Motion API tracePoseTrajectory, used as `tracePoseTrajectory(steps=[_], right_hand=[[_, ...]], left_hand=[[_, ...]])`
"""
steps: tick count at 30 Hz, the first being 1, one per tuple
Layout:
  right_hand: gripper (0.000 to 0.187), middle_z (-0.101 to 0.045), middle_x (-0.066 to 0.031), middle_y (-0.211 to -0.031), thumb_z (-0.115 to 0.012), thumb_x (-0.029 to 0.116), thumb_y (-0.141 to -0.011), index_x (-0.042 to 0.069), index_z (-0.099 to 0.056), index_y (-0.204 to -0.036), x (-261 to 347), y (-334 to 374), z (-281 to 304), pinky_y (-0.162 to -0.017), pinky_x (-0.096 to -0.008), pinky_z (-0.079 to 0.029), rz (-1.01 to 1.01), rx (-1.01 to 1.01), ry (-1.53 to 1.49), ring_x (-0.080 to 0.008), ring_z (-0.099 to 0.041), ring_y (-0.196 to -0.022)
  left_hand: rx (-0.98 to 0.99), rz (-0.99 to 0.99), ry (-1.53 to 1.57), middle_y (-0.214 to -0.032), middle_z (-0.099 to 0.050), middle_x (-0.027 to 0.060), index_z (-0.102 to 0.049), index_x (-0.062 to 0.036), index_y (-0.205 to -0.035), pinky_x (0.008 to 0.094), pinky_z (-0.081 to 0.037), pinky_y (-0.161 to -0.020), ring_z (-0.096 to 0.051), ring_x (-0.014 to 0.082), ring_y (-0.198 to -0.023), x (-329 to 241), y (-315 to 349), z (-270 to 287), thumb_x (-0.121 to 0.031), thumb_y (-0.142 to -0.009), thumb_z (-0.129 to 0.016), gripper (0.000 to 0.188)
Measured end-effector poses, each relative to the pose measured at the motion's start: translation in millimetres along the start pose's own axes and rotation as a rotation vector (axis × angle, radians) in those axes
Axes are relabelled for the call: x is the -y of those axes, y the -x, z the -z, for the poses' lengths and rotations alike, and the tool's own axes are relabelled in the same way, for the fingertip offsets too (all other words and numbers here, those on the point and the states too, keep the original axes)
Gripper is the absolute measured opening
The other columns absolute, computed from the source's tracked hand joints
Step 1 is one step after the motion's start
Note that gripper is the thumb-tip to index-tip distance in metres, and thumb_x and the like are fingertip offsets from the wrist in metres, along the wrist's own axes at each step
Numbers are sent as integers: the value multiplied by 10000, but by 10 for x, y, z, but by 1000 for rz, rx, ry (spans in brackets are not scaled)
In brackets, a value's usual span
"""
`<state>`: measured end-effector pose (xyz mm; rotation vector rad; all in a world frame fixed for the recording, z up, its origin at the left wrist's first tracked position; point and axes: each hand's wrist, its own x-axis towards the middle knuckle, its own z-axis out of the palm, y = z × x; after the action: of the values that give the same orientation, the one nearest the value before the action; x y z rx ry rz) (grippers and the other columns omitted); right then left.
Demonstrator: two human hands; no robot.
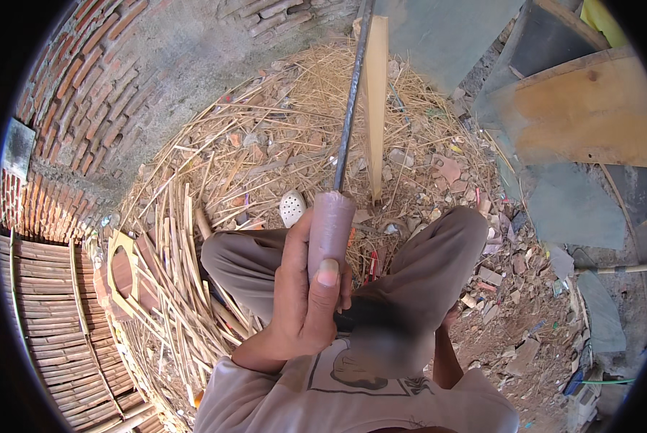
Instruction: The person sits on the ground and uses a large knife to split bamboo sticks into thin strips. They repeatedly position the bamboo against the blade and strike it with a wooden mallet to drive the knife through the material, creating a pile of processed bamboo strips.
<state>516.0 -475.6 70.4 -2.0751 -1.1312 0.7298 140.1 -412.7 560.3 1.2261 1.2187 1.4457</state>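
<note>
My left hand [302, 296] is wrapped around the mauve cylindrical handle [330, 227] of a long tool, its thumb lying along the near side. From the handle a narrow dark metal shaft or blade [351, 108] runs up past the top edge of the view; I cannot tell whether it is a rod or a blade seen edge-on. My right hand [451, 317] shows only a small part beside my right thigh, its fingers hidden. Just beyond the tool, a pale wooden stake [376, 108] stands behind the metal shaft.
Split bamboo strips [172, 267] lie to the left, near a yellow-edged board [123, 267] and a bamboo-slat panel [49, 317]. A brick wall [99, 79] rises far left. A light clog [292, 208] is ahead, among straw and rubble. Boards and grey sheets [576, 206] lean right.
</note>
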Motion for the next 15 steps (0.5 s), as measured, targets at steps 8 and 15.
tracePoseTrajectory(steps=[8,15], right_hand=[[358,-560,-43,-641,-742,244,-839,2,-551,-1023,4495,-1163,2382,-476,-257,-408,568,-287,-75,-106,-511,-511],[237,-594,-41,-683,-633,106,-782,-9,-625,-989,5675,-1085,2794,-577,-270,-442,940,-114,94,-109,-548,-594]], left_hand=[[-81,45,-100,-697,-527,29,-263,68,-1432,228,-390,-506,-465,75,-535,-196,46,187,-275,-1020,-396,552],[-74,67,-157,-743,-576,61,-325,40,-1408,252,-427,-567,-543,114,-598,-308,81,356,-249,-1008,-441,507]])
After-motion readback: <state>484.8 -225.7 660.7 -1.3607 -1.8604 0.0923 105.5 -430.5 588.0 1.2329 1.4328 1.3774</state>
